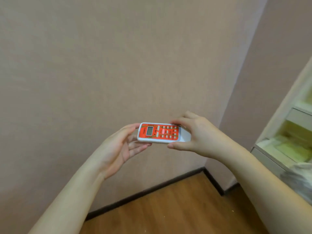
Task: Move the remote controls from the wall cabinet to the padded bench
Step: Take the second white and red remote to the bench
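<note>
A white remote control (160, 132) with an orange-red face, a small grey screen and white buttons is held level in the air in front of a bare wall. My left hand (123, 146) cups its left end, fingers under it and thumb at the top corner. My right hand (194, 134) pinches its right end between thumb below and fingers above. The wall cabinet (287, 132) shows at the right edge, its shelves blurred. The padded bench is out of view.
Pinkish-beige walls (101, 65) meet in a corner behind my hands. A wooden floor (177, 205) with a dark skirting board lies below. Something grey and blurred (297, 181) sits low by the cabinet at the right edge.
</note>
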A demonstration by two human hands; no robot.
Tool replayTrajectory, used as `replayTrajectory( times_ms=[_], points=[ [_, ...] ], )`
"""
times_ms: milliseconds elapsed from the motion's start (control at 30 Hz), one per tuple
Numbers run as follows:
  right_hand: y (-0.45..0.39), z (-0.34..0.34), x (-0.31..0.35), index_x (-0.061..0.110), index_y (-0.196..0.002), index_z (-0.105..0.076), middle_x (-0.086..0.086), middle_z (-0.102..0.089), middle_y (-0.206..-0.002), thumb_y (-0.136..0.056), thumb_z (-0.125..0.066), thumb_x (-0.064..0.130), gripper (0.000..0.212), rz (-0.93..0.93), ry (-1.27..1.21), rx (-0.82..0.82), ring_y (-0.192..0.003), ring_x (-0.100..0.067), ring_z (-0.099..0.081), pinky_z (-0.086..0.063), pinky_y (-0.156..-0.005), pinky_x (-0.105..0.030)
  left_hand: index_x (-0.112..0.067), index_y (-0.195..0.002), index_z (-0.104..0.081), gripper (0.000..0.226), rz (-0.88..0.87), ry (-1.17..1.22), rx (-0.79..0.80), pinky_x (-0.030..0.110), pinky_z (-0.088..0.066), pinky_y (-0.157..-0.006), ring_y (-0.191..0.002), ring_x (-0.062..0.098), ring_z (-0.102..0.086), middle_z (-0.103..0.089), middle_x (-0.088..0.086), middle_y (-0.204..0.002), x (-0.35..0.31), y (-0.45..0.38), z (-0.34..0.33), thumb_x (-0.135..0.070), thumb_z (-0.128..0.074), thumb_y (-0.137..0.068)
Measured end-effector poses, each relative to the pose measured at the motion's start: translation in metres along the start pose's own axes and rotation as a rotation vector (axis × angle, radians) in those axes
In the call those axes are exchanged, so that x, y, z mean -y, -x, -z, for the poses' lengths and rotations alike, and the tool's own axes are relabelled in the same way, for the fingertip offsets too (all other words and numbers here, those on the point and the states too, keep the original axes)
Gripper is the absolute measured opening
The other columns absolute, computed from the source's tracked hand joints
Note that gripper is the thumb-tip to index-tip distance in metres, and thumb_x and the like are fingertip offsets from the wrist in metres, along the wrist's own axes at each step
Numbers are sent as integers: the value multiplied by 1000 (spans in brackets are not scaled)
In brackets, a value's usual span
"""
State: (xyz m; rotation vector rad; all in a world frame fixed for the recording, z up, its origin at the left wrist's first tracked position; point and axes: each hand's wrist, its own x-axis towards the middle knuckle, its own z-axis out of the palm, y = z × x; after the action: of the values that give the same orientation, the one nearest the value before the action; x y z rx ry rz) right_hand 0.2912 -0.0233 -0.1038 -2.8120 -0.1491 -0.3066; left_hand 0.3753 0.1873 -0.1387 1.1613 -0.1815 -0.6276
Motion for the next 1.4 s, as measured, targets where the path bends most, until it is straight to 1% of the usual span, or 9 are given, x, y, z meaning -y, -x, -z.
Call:
replayTrajectory(
  times_ms=[100, 333, 433, 533, 667, 867, 1067, 1167, 1400],
  points=[
    [9, -4, -11, 26, -127, -53, 6, -53, -110, -72, -70, 58, 66, -98, 5, -7, -98, -7, -53, -46, -86, -23, -10, -120, -60, 28, 58, -17, 79, 30, -59, -77, -88, 30, -72, -71, 19, -106, 8, -19, -6, -20, -46, -98],
    [55, -20, -33, 30, -128, -51, 16, -49, -109, -71, -67, 62, 67, -313, -20, -36, -98, 0, -51, -43, -83, -14, -7, -123, -57, 31, 206, -66, 272, 34, -57, -84, -95, 28, -70, -70, 16, -114, 39, -61, -25, -21, -44, -99],
    [86, -17, -47, 27, -128, -52, 14, -48, -110, -72, -69, 60, 67, -415, -5, -81, -99, -2, -51, -44, -86, -18, -8, -122, -58, 31, 267, -94, 353, 33, -58, -82, -94, 23, -70, -69, 15, -116, 61, -75, -54, -21, -45, -98],
    [121, -8, -65, 27, -128, -52, 15, -48, -111, -73, -68, 61, 67, -498, 36, -118, -98, 1, -49, -40, -82, -12, -9, -119, -59, 27, 324, -107, 431, 31, -59, -79, -94, 23, -70, -69, 15, -116, 85, -83, -95, -21, -47, -97],
    [175, 4, -93, 30, -132, -49, 18, -45, -113, -72, -67, 62, 70, -637, 44, -167, -99, 6, -43, -35, -78, -4, -8, -120, -57, 28, 382, -160, 546, 35, -56, -87, -102, 24, -68, -67, 18, -118, 116, -88, -157, -21, -46, -98],
    [269, 28, -143, 31, -135, -45, 15, -46, -122, -73, -66, 62, 73, -824, 41, -214, -107, 1, -44, -37, -86, -16, -9, -119, -59, 27, 459, -229, 667, 35, -56, -86, -105, 27, -67, -68, 17, -116, 177, -85, -264, -21, -46, -98],
    [351, 63, -186, 29, -130, -49, 14, -48, -116, -72, -69, 59, 69, -947, 59, -252, -103, 0, -46, -41, -88, -21, -9, -113, -63, 23, 537, -209, 731, 33, -59, -81, -101, 29, -66, -63, 24, -121, 232, -67, -361, -17, -48, -96],
    [381, 71, -202, 26, -130, -50, 10, -50, -120, -72, -69, 59, 70, -991, 62, -265, -108, -6, -49, -41, -91, -23, -9, -113, -64, 25, 555, -229, 752, 29, -60, -70, -97, 26, -68, -67, 21, -113, 250, -64, -392, -19, -48, -97],
    [407, 68, -243, 26, -128, -51, 9, -49, -118, -71, -71, 57, 67, -1055, 31, -314, -106, -7, -49, -44, -90, -25, -7, -115, -64, 26, 611, -291, 778, 29, -58, -71, -92, 25, -69, -70, 16, -97, 281, -83, -438, -19, -48, -98]
  ],
)
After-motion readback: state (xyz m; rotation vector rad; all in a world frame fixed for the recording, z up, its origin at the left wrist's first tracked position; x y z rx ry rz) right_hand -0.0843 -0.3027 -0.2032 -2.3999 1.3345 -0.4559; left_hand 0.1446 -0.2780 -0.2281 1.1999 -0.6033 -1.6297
